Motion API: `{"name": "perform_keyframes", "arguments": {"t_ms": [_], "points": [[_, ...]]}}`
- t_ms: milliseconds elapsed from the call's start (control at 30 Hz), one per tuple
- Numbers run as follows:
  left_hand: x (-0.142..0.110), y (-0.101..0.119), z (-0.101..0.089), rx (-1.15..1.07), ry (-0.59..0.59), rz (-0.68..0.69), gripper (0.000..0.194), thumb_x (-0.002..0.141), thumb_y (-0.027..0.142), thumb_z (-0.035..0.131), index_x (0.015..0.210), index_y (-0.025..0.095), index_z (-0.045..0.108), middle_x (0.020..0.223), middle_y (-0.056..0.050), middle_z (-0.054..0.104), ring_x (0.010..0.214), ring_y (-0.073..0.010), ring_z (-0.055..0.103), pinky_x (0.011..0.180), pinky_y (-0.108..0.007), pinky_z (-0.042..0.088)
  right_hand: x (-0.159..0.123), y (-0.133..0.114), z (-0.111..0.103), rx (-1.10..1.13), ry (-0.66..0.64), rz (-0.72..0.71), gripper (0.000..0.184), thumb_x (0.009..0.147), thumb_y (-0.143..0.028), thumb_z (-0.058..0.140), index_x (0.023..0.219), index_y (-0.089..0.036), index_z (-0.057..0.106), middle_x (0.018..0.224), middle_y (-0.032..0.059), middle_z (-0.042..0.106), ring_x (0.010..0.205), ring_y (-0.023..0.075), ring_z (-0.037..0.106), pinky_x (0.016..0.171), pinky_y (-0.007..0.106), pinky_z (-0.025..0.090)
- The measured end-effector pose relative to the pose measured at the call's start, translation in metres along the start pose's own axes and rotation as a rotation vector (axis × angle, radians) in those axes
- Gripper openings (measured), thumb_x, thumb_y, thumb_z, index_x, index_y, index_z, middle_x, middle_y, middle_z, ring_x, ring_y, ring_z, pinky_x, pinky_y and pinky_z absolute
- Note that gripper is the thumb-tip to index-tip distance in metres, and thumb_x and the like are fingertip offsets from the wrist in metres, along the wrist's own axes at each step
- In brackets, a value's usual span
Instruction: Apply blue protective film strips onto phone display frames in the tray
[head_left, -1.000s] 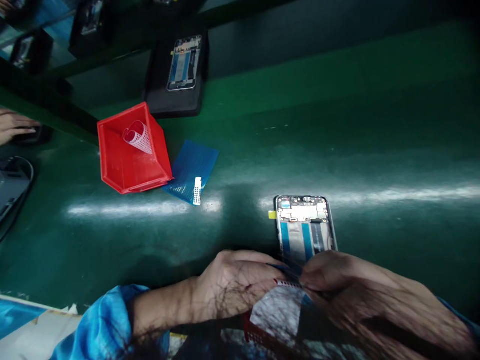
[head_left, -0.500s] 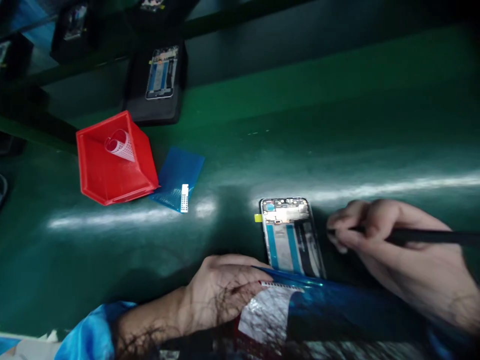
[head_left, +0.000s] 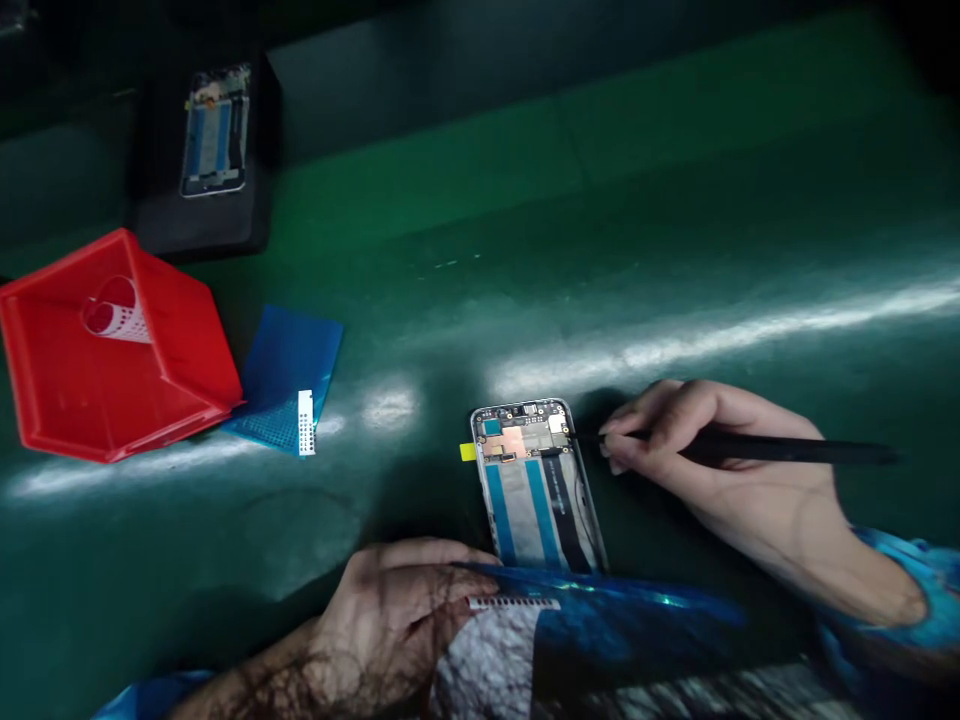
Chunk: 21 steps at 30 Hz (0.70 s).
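An opened smartphone point(head_left: 525, 490) lies on the green table, its circuit board bare at the top and a yellow tab sticking out on the left. My right hand point(head_left: 697, 450) grips slim black tweezers point(head_left: 795, 447) like a pen. Their thin tip meets the phone's right edge beside the board. Closed on a sheet of blue film point(head_left: 600, 590), my left hand point(head_left: 409, 600) is just below and left of the phone. White dotted sticker strips point(head_left: 514, 603) are on this sheet, which covers the phone's bottom end. Hair strands blur part of the left hand.
To the left stands a red bin point(head_left: 82, 380) with a curled, perforated white strip point(head_left: 124, 318) inside. Next to it lies a second blue film point(head_left: 289, 365) with a white dotted strip. Farther back, another opened phone point(head_left: 216, 135) rests on a black tray point(head_left: 210, 225).
My right hand has brought the tweezers' tip to the phone's right edge. The view has shifted, so the bin and table appear farther left. My left hand still holds the blue film.
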<state>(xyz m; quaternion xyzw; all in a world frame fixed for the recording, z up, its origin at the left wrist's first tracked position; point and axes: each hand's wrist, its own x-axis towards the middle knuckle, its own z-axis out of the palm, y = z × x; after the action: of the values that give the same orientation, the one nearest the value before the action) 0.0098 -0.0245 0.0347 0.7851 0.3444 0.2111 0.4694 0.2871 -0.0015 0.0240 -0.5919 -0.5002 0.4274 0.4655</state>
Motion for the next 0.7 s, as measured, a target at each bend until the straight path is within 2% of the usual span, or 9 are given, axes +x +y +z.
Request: {"name": "perform_keyframes", "arguments": {"t_ms": [367, 700], "points": [[0.0037, 0.0029, -0.0014, 0.106, 0.021, 0.052, 0.023, 0.096, 0.031, 0.043, 0.096, 0.022, 0.065, 0.097, 0.005, 0.075, 0.088, -0.0024, 0.074, 0.093, 0.002, 0.047, -0.0037, 0.0025, 0.0001, -0.001, 0.005, -0.020, 0.028, 0.073, -0.013, 0.081, 0.059, -0.025, 0.061, 0.070, -0.0055, 0.076, 0.069, 0.0080, 0.074, 0.065, 0.010, 0.060], [0.0052, 0.0043, -0.0038, 0.083, 0.025, 0.044, 0.026, 0.097, 0.033, 0.042, 0.094, 0.021, 0.065, 0.095, 0.003, 0.075, 0.087, -0.0036, 0.074, 0.090, 0.000, 0.050, -0.0069, 0.0051, -0.0013, -0.058, -0.017, -0.097, 0.028, 0.077, -0.011, 0.079, 0.062, -0.026, 0.061, 0.075, -0.0058, 0.075, 0.072, 0.0074, 0.073, 0.067, 0.011, 0.059]]}}
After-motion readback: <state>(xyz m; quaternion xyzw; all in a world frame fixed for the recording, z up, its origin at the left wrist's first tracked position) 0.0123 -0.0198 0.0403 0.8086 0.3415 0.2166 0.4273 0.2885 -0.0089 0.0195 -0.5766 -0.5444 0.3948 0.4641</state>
